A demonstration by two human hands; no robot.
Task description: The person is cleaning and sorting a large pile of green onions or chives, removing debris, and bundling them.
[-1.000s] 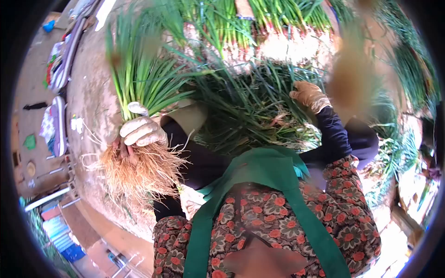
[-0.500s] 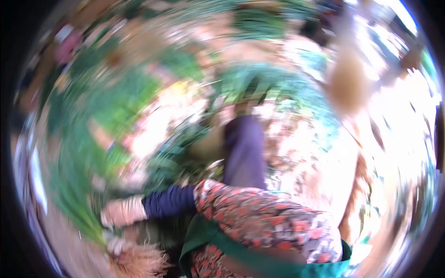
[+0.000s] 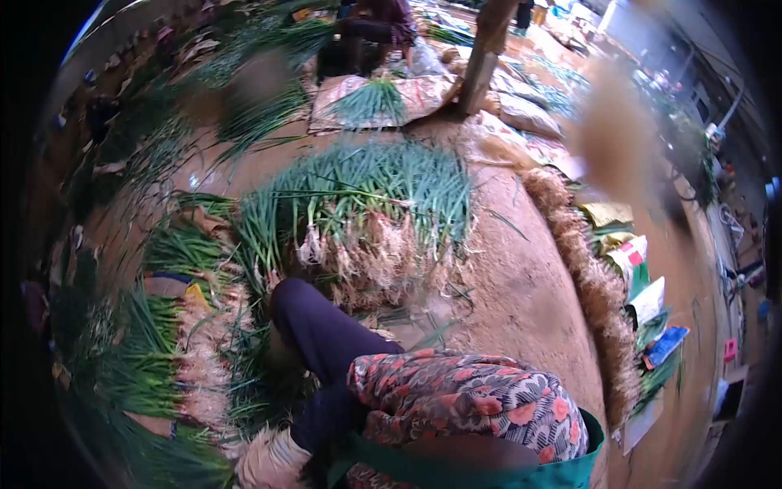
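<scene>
My left hand (image 3: 270, 461), in a pale, frayed-looking glove below a dark navy sleeve, is at the bottom edge of the head view, left of my body. Its fingers run down out of the frame, so I cannot tell how they are set. Nearest to it are green onion leaves (image 3: 191, 466) at the lower left. A stacked pile of green onions (image 3: 147, 350) lies just above, its pale roots pointing right. In front of my purple-clothed knee (image 3: 305, 314) spreads a wide row of green onions (image 3: 366, 179), roots towards me. My right hand is out of view.
A wooden post (image 3: 487, 61) stands ahead, beside a woven sack (image 3: 322, 106) with a green onion bunch on it. A person (image 3: 383, 28) is behind it. On the right, a long line of onion roots (image 3: 582, 285) borders the bare earth (image 3: 529, 285), with a blue packet (image 3: 665, 346) beyond.
The view has swung and is now much sharper. My left hand was beside a rooted onion bunch at the lower left; it now appears lower, cut by the bottom edge.
</scene>
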